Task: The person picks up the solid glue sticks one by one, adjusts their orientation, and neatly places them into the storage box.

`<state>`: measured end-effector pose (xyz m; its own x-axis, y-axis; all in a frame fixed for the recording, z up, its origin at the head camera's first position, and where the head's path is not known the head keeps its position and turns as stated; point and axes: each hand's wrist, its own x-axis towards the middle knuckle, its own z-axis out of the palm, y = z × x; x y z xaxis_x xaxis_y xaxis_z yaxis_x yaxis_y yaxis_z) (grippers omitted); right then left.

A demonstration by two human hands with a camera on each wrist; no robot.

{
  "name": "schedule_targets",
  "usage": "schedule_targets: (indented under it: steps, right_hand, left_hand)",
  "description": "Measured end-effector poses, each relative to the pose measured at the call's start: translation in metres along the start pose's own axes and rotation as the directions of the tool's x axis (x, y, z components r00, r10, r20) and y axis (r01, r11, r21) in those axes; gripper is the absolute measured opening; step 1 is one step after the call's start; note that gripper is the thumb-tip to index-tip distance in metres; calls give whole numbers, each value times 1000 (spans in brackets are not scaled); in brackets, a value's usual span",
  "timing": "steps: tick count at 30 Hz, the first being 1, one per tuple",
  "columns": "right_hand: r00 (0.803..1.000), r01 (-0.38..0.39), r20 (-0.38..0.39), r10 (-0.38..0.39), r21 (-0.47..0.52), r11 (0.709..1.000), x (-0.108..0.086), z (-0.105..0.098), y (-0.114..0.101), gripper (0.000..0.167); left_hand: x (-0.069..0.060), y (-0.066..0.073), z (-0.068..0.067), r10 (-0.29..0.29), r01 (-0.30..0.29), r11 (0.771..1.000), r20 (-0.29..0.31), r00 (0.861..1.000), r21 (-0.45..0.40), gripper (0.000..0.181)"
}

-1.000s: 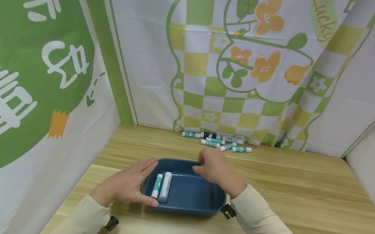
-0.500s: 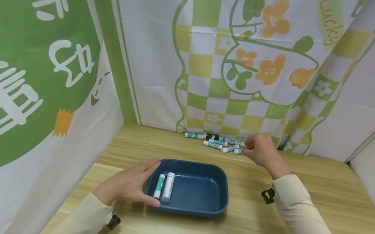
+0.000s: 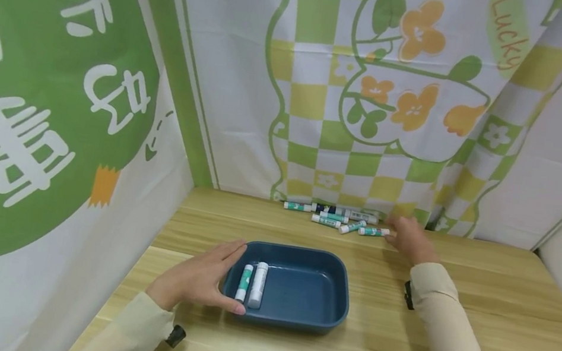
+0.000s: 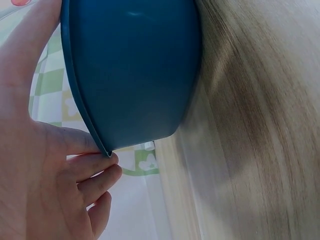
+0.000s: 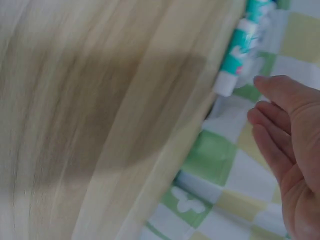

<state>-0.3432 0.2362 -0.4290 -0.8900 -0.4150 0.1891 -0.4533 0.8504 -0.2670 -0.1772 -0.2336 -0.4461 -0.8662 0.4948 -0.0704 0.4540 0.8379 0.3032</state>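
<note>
My left hand point(image 3: 204, 276) holds the left end of a deep blue tray point(image 3: 347, 305), thumb at the near corner and fingers at the far one. In the left wrist view its fingertips meet the rim of the tray point(image 4: 130, 75). Two capped tubes, like glue sticks, lie side by side in the tray: a teal-and-white tube point(image 3: 244, 283) and a larger white tube point(image 3: 258, 285). My right hand point(image 3: 407, 238), slightly blurred, is beside the pile's right end, nearest a teal-and-white tube point(image 3: 374, 232). In the right wrist view, that hand point(image 5: 300, 135) has nothing between thumb and fingers.
Several more tubes lie against the back curtain, among them a dark tube point(image 3: 323, 208), a white tube point(image 3: 363, 217) and a slanted teal tube point(image 3: 353, 227). The patterned curtain point(image 3: 307, 101) bounds the wooden table point(image 3: 484, 300) at the back; another cloth stands at the left.
My right hand has moved from above the tray to the right end of the tube pile, its fingers loosening. The left hand keeps its place on the tray. The whole view has shifted slightly.
</note>
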Motion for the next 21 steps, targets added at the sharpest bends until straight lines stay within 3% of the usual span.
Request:
schedule_targets:
  steps: [4,11,21]
  right_hand:
    - [1000,17,-12,-18,-38,999,7,11,12,31]
    - [997,77,-1,-77,-104,992,17,24,27,23]
    - [991,111,91,-95,-200,973,29,29,14,15]
  left_hand:
    - [-1,0,-1,-7,7,1000,-1,1000,2,133]
    - [0,1,-1,12,-11,1000,6,1000,-5,132]
    - [0,0,-1,1,-1,1000,14,1000,-8,132]
